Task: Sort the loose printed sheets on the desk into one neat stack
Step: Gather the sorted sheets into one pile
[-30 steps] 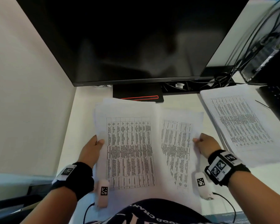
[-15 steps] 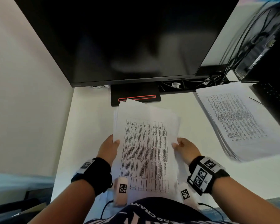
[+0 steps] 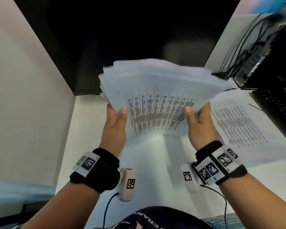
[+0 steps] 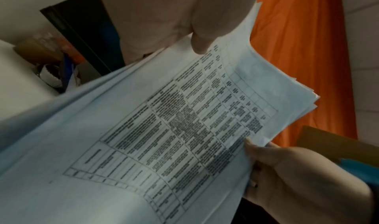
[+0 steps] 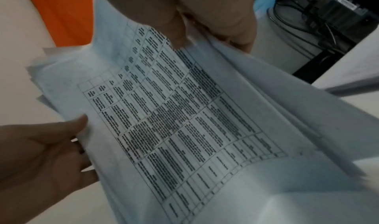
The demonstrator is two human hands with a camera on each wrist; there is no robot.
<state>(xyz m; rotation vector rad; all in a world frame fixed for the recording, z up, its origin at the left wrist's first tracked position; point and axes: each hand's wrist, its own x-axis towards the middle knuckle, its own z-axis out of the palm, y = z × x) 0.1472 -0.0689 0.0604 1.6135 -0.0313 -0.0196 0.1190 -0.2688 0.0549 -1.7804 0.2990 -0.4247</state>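
Lifted off the desk (image 3: 89, 129) since half a second ago, the bundle of sheets (image 3: 158, 96) now hangs in the air between both hands, its printed table facing the person. Nearest, the left hand (image 3: 114, 128) pinches the bundle's left edge, thumb on the front, and the right hand (image 3: 199, 128) pinches the right edge likewise, with bare desk below them. Its long axis runs away from the person, top edges uneven and splayed before the dark monitor (image 3: 130, 30), while a second stack (image 3: 238, 123) lies flat at right, beside the keyboard (image 3: 276, 106).
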